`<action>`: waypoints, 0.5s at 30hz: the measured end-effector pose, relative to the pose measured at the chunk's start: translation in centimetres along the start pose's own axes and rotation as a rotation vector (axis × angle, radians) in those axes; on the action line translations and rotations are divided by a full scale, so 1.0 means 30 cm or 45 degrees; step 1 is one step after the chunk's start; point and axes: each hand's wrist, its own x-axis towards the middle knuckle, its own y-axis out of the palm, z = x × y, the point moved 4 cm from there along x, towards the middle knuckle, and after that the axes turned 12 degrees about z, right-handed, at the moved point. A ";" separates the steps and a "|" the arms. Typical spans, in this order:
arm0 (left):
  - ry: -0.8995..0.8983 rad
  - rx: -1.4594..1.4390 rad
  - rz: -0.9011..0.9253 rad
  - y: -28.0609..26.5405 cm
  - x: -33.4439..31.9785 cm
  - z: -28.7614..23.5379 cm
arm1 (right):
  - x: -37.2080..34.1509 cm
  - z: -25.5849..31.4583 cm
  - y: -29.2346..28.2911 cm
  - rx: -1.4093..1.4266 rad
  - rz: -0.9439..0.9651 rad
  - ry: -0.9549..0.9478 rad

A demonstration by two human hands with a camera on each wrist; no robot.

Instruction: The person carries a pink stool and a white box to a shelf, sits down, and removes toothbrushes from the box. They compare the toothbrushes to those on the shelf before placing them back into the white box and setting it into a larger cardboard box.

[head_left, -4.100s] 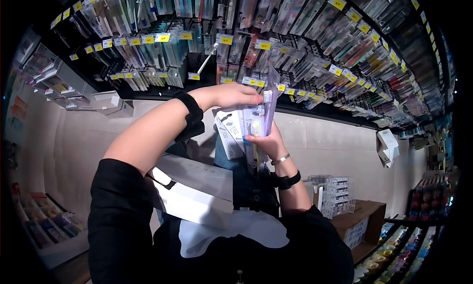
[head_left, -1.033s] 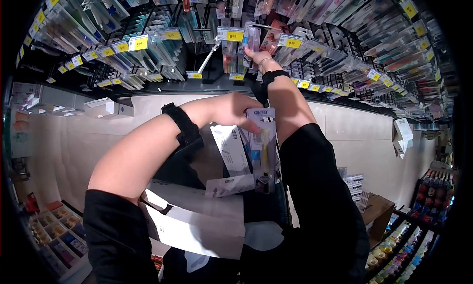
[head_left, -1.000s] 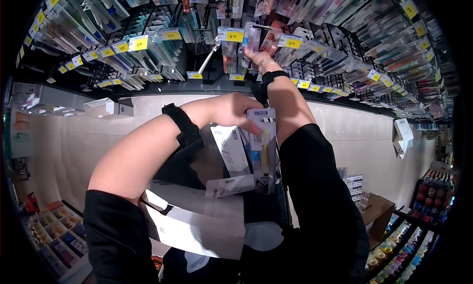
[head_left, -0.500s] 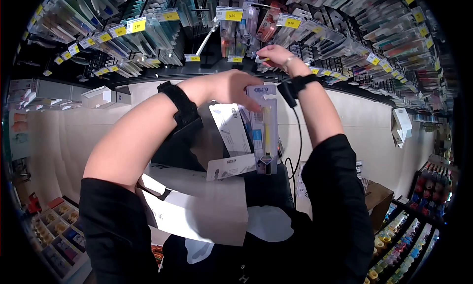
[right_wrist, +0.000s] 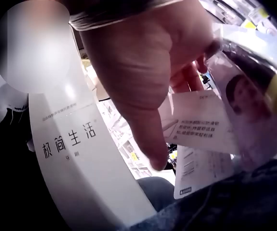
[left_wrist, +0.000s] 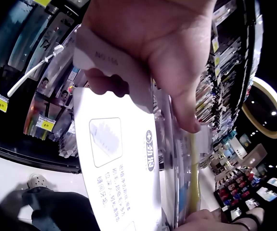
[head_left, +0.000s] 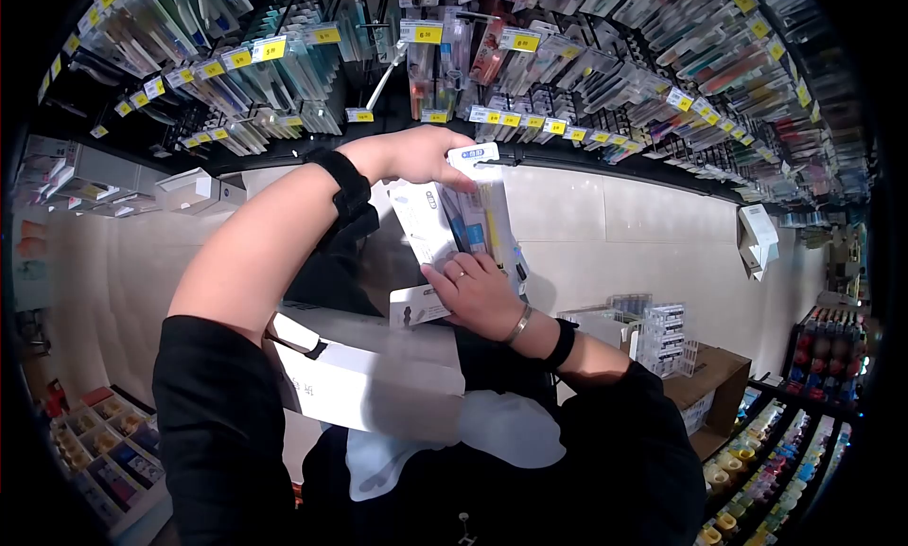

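Note:
In the head view my left hand [head_left: 421, 156] grips the top ends of several flat toothbrush packs [head_left: 491, 201], clear plastic over printed card. One shows a yellow brush handle. White card backs [left_wrist: 119, 159] fill the left wrist view, with my left thumb along the plastic side. My right hand [head_left: 487, 298] lies over the lower part of the bundle, its fingers curled at the packs and its thumb stretched toward the left. A pack [head_left: 414, 306] sticks out sideways below that thumb. In the right wrist view a printed card [right_wrist: 201, 120] shows behind the straight thumb.
A white carton [head_left: 369, 390] with black lettering lies against my body below the left forearm. Ahead, a display wall [head_left: 567, 78] carries rows of hanging toothbrush packs and yellow price tags. A brown box [head_left: 714, 395] and clear plastic racks [head_left: 667, 338] stand at right.
My right hand has come back from the hooks on the display, down to the bundle of packs. My left hand keeps its grip on the packs, which tilt slightly more.

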 end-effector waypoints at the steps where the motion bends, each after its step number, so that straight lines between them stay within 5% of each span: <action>1: 0.021 -0.033 -0.008 0.003 0.001 0.002 | -0.010 -0.002 0.010 0.001 0.003 -0.003; 9: 0.098 -0.009 -0.064 0.019 0.014 -0.009 | -0.160 -0.004 -0.070 0.121 0.127 0.051; 14: 0.035 -0.028 -0.088 -0.004 -0.003 0.008 | -0.217 0.006 -0.099 0.487 0.260 0.168; 15: 0.033 -0.057 -0.079 -0.009 -0.009 0.024 | -0.244 -0.008 -0.090 0.623 0.112 0.153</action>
